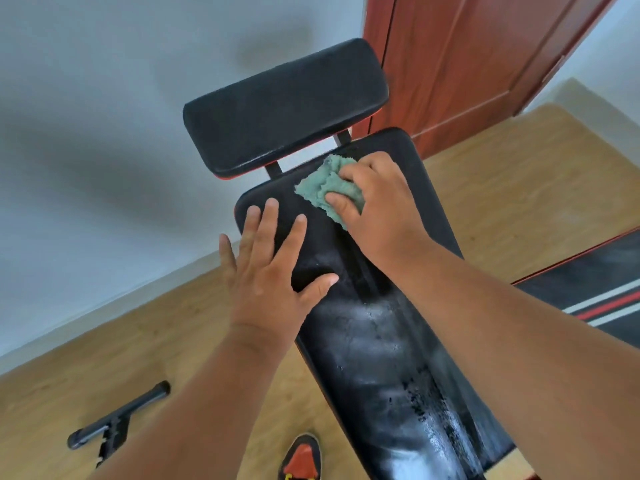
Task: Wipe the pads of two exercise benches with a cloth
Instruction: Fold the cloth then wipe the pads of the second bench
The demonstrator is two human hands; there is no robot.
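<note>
A long black bench pad (384, 341) runs from the lower right up to the middle, with wet, streaky patches on its near half. Beyond its far end stands a smaller black head pad (284, 105) on two metal posts. My right hand (377, 206) presses a crumpled green cloth (323, 187) onto the far end of the long pad, fingers closed over it. My left hand (270, 265) lies flat on the pad's left edge, fingers spread, holding nothing. A second bench pad (602, 289), black with red and white stripes, shows at the right edge.
Wooden floor (104, 358) surrounds the bench, with a white wall (86, 133) to the left and a red-brown door (467, 64) behind. A black metal bar (117, 417) lies on the floor at lower left. A red and black shoe (301, 459) shows at the bottom.
</note>
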